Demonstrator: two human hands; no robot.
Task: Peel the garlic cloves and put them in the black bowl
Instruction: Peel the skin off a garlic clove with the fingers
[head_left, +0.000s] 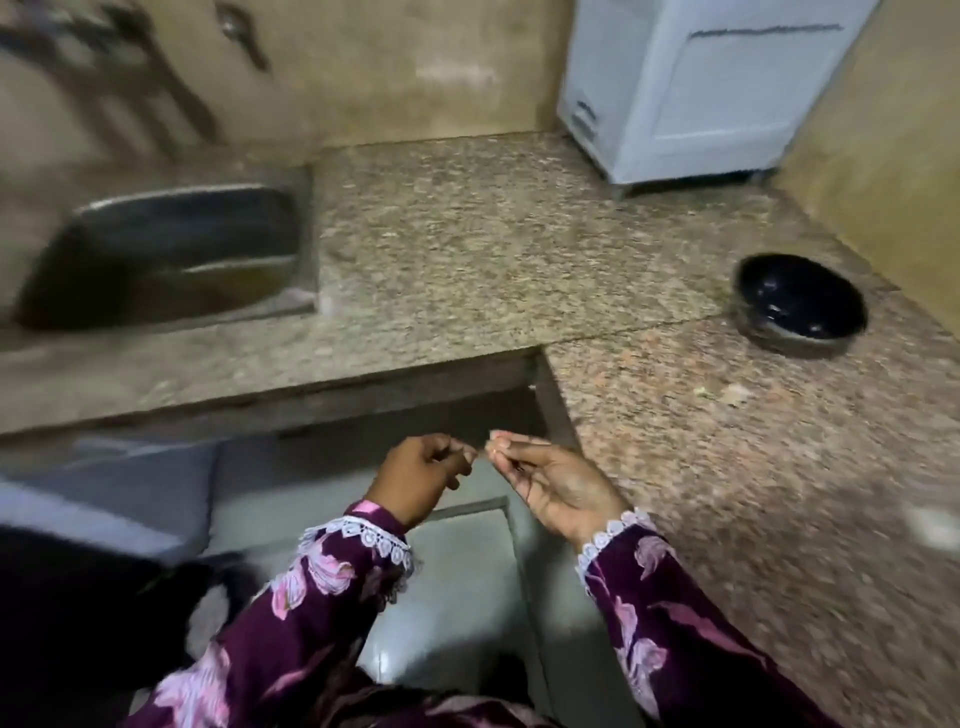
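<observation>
A small garlic clove (487, 451) was pinched between both hands, left (415, 475) and right (556, 480); the black bowl (800, 304) was positioned on the worktop (519, 249) at 2 o'clock.

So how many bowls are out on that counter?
1. A single black bowl sits on the granite counter at the far right, near the wall. The picture is blurred, so I cannot tell whether anything lies inside it. No other bowl shows.

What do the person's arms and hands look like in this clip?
Both arms wear long dark purple sleeves with a pink floral print, each ending in a white lace cuff: left sleeve, right sleeve. The left hand and right hand are bare, with no gloves.
</observation>
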